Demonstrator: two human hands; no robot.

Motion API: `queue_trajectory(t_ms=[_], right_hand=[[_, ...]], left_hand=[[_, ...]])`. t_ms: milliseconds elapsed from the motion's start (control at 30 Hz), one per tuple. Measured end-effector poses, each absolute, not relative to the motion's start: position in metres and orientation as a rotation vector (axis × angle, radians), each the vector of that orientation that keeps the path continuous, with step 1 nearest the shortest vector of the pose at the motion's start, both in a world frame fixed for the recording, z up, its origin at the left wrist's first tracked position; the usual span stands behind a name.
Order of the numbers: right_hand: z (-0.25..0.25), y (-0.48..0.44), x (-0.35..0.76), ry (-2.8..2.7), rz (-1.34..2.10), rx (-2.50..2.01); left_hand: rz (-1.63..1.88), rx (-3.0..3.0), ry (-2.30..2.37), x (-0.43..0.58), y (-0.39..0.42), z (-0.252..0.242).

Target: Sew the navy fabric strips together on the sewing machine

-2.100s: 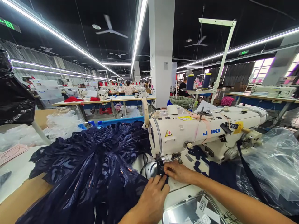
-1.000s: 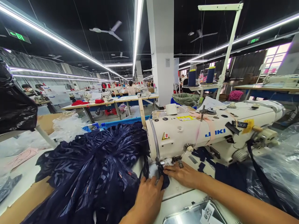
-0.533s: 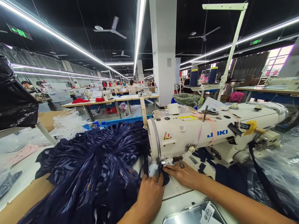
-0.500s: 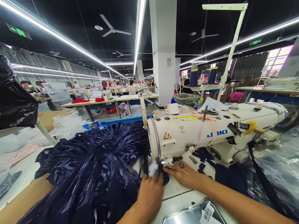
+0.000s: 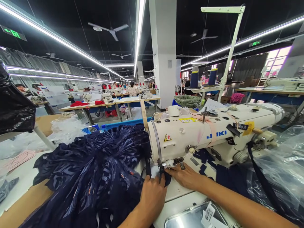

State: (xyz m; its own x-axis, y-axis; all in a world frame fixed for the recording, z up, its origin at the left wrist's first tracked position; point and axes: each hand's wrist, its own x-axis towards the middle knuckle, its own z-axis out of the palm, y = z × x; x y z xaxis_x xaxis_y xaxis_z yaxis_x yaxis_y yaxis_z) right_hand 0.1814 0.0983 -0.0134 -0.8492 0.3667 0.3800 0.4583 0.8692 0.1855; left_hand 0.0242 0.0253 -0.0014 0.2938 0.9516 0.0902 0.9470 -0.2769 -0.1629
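A white JUKI sewing machine (image 5: 209, 134) stands on the white table (image 5: 180, 199). A large heap of dark navy patterned fabric (image 5: 92, 177) lies to its left. My left hand (image 5: 152, 196) rests on the fabric's edge just before the needle, fingers curled and pressing on the cloth. My right hand (image 5: 185, 175) lies flat on a small navy piece under the presser foot (image 5: 163, 167), fingertips at the needle.
A metal tray with paper tags (image 5: 201, 217) sits at the table's front edge. Clear plastic bags (image 5: 282, 167) lie to the right, a black bag (image 5: 14, 104) at far left. Two navy thread cones (image 5: 203, 79) stand behind. Other people sit at distant sewing tables (image 5: 106, 103).
Both hands have stayed at the needle; my left hand has slid slightly left along the fabric edge. The camera has shifted a little.
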Motion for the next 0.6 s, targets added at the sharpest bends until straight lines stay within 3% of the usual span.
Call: queue_trajectory(t_ms=[267,600], right_hand=[[-0.015,0.096,0.181,-2.714,-0.319,-0.663],[-0.017,0.080,0.176,-2.667,-0.126,-0.692]], left_hand=[[-0.064,-2.384,-1.734,0.020,0.020,0.000],[-0.447,-2.565,-1.681,-0.024,0.036,0.008]])
